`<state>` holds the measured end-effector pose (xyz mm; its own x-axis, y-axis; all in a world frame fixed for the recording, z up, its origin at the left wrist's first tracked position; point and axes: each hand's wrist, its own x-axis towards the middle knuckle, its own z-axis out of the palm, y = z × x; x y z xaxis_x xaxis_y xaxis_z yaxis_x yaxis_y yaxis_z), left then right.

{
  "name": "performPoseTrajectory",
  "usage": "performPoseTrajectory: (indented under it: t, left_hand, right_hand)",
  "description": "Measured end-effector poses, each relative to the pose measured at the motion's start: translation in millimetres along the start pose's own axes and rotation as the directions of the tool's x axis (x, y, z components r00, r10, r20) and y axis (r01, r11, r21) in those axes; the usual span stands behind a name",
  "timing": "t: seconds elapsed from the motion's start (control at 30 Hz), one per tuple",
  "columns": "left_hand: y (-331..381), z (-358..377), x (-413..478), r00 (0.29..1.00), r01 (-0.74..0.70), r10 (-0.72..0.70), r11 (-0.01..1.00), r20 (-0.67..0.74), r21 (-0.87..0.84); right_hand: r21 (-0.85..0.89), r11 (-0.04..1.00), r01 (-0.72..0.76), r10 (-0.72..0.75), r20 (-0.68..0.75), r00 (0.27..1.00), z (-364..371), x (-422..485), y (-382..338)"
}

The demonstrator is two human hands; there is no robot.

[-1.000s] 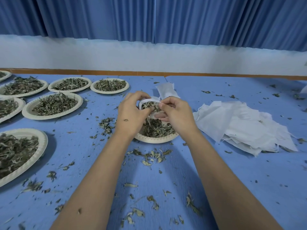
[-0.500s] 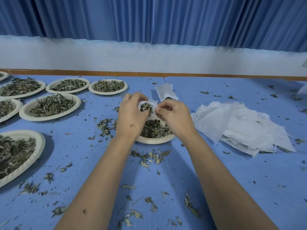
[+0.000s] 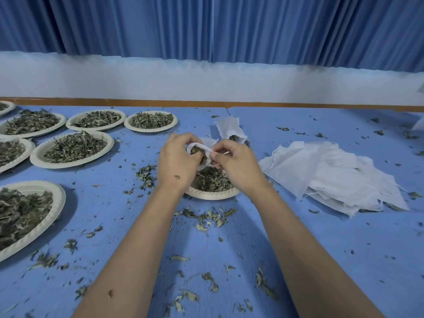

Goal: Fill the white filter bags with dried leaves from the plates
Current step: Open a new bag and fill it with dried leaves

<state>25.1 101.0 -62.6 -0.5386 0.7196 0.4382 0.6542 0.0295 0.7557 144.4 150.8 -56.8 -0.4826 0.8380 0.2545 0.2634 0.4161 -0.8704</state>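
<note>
Both hands hold one white filter bag [image 3: 205,148] over a paper plate [image 3: 212,195] of dried leaves in the middle of the blue table. My left hand [image 3: 177,162] grips the bag's left side and its mouth shows dark leaves inside. My right hand [image 3: 234,162] pinches the bag's right rim between thumb and fingers. Most of the bag's body is hidden behind my fingers. A second white bag [image 3: 230,129] with leaves in it lies just behind the hands.
A pile of empty white filter bags [image 3: 339,175] lies to the right. Several plates of dried leaves stand at the left, the nearest [image 3: 27,216] by the front left and another [image 3: 72,149] farther back. Loose leaves [image 3: 206,218] litter the table.
The hands have drawn closer together on the bag, narrowing its mouth. The view has shifted slightly.
</note>
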Motion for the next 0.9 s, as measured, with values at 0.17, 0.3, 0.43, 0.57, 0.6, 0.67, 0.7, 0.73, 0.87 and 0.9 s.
performPoseTrajectory:
  t: [0.17,0.3,0.43,0.57,0.6,0.67,0.7,0.73,0.87,0.9]
  left_hand:
    - [2.2,3.0,-4.8,0.996,0.019,-0.007,0.991,-0.087,0.136]
    - [2.5,5.4,-3.6,0.997,-0.009,0.024,0.982,-0.078,0.187]
    - [-2.7,1.8,0.4,0.998,0.001,0.001,1.0,-0.062,0.031]
    - [0.1,-6.9,3.5,0.996,0.073,-0.083,0.978,-0.041,-0.197]
    - [2.0,-9.0,3.8,0.994,0.095,-0.106,0.96,-0.028,-0.264]
    - [5.9,-13.7,2.8,0.992,0.096,-0.119,0.933,-0.044,-0.346]
    - [7.4,-15.8,2.6,0.991,0.089,-0.119,0.926,-0.06,-0.366]
    - [8.0,-17.3,2.7,0.99,0.083,-0.118,0.927,-0.075,-0.366]
    - [4.8,-18.0,5.2,0.992,0.067,-0.094,0.953,-0.08,-0.296]
    - [3.9,-16.9,4.8,0.994,0.057,-0.08,0.955,-0.07,-0.29]
  right_hand:
    - [0.071,0.997,0.019,-0.028,0.129,0.991,-5.1,0.2,-1.5]
    - [0.096,0.995,0.002,-0.014,0.123,0.992,-8.8,0.5,1.9]
    - [-0.301,0.953,-0.018,0.045,0.085,0.995,-12.9,4.7,4.0]
    - [-0.589,0.807,-0.043,0.225,0.241,0.944,-14.0,5.5,1.4]
    - [-0.608,0.793,-0.046,0.268,0.281,0.921,-12.0,4.6,1.5]
    - [-0.668,0.744,-0.006,0.295,0.321,0.9,-9.4,3.3,0.8]
    - [-0.69,0.723,0.018,0.284,0.322,0.903,-8.4,3.1,-0.1]
    - [-0.7,0.714,0.031,0.265,0.311,0.912,-6.9,3.4,-0.4]
    - [-0.61,0.791,0.047,0.079,0.178,0.981,9.4,1.0,3.6]
    - [-0.576,0.816,0.047,0.037,0.133,0.99,14.2,-0.9,4.2]
